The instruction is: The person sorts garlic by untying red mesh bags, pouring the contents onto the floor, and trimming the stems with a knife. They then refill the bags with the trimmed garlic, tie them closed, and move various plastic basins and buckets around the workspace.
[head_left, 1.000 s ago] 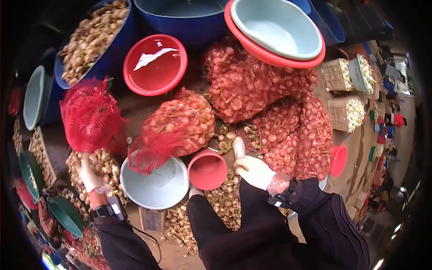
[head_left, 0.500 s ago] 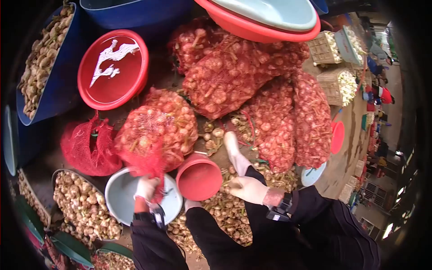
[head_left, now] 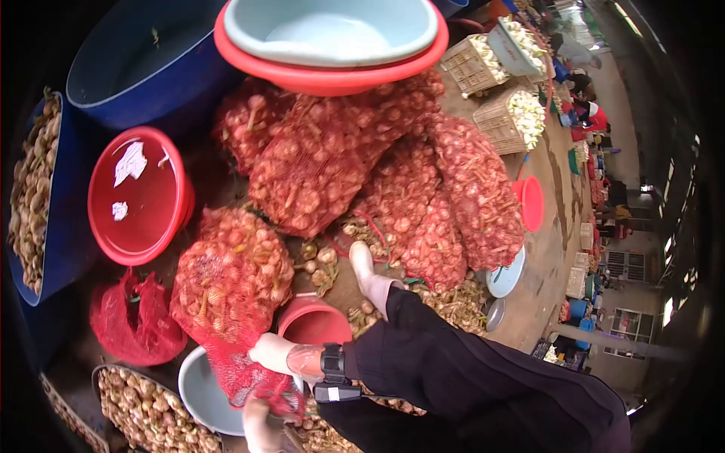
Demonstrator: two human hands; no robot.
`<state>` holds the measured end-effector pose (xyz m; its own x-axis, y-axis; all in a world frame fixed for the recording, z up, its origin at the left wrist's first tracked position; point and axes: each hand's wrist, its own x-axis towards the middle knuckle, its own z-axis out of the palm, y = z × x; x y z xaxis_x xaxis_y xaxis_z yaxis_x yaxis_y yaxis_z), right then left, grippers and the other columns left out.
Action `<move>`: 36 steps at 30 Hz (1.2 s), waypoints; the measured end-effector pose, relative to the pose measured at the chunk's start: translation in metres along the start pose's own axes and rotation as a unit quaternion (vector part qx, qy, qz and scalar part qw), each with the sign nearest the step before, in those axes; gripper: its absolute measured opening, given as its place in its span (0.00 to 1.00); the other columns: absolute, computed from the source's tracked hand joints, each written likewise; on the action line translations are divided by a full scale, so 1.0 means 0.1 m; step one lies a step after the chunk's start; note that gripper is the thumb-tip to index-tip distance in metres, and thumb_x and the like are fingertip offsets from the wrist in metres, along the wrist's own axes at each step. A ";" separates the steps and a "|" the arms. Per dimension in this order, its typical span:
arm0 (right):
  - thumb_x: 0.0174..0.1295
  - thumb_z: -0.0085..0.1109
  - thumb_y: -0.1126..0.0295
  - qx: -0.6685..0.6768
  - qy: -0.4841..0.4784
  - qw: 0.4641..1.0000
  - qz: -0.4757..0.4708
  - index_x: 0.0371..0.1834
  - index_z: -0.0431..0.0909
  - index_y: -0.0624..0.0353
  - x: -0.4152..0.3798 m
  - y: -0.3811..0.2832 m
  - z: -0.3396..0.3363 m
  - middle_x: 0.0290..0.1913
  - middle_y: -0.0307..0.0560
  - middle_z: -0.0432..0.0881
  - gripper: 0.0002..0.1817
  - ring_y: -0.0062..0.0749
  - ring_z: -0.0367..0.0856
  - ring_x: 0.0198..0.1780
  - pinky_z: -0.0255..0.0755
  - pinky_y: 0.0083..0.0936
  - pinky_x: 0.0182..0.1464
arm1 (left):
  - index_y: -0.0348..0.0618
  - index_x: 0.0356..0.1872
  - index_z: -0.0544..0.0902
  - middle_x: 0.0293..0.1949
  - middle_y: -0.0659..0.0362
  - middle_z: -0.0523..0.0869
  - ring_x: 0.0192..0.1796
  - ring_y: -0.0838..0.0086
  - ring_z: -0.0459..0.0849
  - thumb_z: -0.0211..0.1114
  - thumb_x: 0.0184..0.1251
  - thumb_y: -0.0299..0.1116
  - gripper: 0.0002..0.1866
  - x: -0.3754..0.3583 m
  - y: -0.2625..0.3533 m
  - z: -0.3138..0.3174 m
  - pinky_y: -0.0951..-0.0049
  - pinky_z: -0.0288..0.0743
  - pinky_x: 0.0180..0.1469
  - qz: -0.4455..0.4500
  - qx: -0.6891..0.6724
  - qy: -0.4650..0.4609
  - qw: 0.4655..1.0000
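Over at the far left, a blue tub (head_left: pixel 34 200) holds garlic, and a red basin (head_left: pixel 136 200) sits just right of it. Nearer, a limp red net (head_left: pixel 136 321) lies above a dark-rimmed container (head_left: pixel 155 411) full of garlic bulbs. Right of these, the filled mesh bag (head_left: pixel 234 272) rests on its side, with its slack neck drawn toward the near side over a pale blue bowl (head_left: pixel 204 389). The left hand (head_left: pixel 260 425) is at the near end of that mesh, too blurred for me to tell whether its fingers grip. Just beyond it, the right hand (head_left: pixel 272 352) has its fingers closed on the neck, beside a red bucket (head_left: pixel 315 323). Farther away, bulging garlic sacks (head_left: pixel 310 166) lie piled together, with stacked basins (head_left: pixel 332 34) at their far side. One foot (head_left: pixel 362 264) stands among loose bulbs. To the far right, crates (head_left: pixel 510 121) hold pale, peeled-looking garlic, and a small red tub (head_left: pixel 531 204) sits nearer.
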<state>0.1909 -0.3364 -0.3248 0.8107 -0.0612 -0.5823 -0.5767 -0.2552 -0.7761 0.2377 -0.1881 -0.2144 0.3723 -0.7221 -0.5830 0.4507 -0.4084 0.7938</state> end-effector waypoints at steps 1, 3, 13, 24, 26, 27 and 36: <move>0.51 0.55 0.70 -0.005 0.008 1.000 0.000 0.27 0.83 0.56 -0.03 -0.01 -0.18 0.24 0.52 0.83 0.07 0.47 0.84 0.29 0.77 0.37 0.34 | 0.46 0.62 0.70 0.50 0.59 0.82 0.43 0.68 0.82 0.53 0.71 0.49 0.25 -0.02 -0.26 -0.09 0.71 0.77 0.36 -0.172 -0.370 0.079 0.909; 0.52 0.54 0.70 -0.138 -0.008 0.986 -0.092 0.29 0.83 0.56 -0.13 0.00 -0.45 0.24 0.53 0.82 0.07 0.47 0.84 0.29 0.77 0.38 0.34 | 0.48 0.66 0.67 0.62 0.56 0.75 0.60 0.61 0.78 0.50 0.69 0.58 0.32 0.18 -0.41 -0.07 0.55 0.80 0.50 -0.184 -0.324 0.077 0.925; 0.51 0.56 0.68 -0.330 0.037 0.927 -0.172 0.22 0.84 0.55 -0.79 -0.23 -1.24 0.23 0.45 0.84 0.07 0.38 0.84 0.28 0.77 0.32 0.32 | 0.37 0.56 0.76 0.49 0.51 0.83 0.53 0.60 0.80 0.54 0.68 0.46 0.24 1.26 0.24 0.81 0.60 0.71 0.59 -0.030 -0.266 0.077 0.960; 0.49 0.54 0.69 -0.128 0.004 0.974 -0.188 0.19 0.81 0.63 -1.61 -0.68 -1.83 0.18 0.53 0.78 0.10 0.46 0.79 0.22 0.74 0.36 0.27 | 0.37 0.57 0.75 0.52 0.51 0.81 0.53 0.64 0.78 0.47 0.71 0.46 0.24 0.74 1.18 1.63 0.62 0.69 0.59 -0.162 -0.378 0.190 0.892; 0.49 0.54 0.69 -0.090 0.003 0.979 -0.181 0.19 0.80 0.63 -1.70 -0.61 -1.83 0.19 0.54 0.78 0.10 0.46 0.79 0.22 0.74 0.37 0.27 | 0.37 0.57 0.74 0.52 0.51 0.81 0.53 0.64 0.78 0.47 0.71 0.46 0.24 0.74 1.26 1.75 0.62 0.69 0.59 -0.176 -0.349 0.197 0.899; 0.50 0.54 0.69 -0.063 0.005 0.984 -0.169 0.19 0.80 0.63 -1.74 -0.58 -1.84 0.20 0.55 0.79 0.10 0.47 0.80 0.23 0.74 0.37 0.28 | 0.37 0.57 0.74 0.52 0.51 0.81 0.53 0.64 0.78 0.47 0.71 0.46 0.24 0.74 1.27 1.79 0.62 0.69 0.59 -0.186 -0.334 0.198 0.903; 0.51 0.53 0.69 -0.042 -0.026 0.990 -0.133 0.21 0.80 0.62 -2.40 -0.64 -2.11 0.22 0.52 0.81 0.09 0.44 0.83 0.25 0.76 0.38 0.31 | 0.36 0.59 0.72 0.52 0.51 0.81 0.53 0.63 0.79 0.47 0.70 0.45 0.25 0.43 1.15 2.05 0.62 0.71 0.58 -0.166 -0.197 0.119 0.959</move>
<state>0.0545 -0.5088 -0.0849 0.9253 0.0680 -0.3730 -0.3311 -0.3347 -0.8823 0.1394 -0.3812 -0.1126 0.3083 -0.4212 -0.8530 0.8308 -0.3174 0.4571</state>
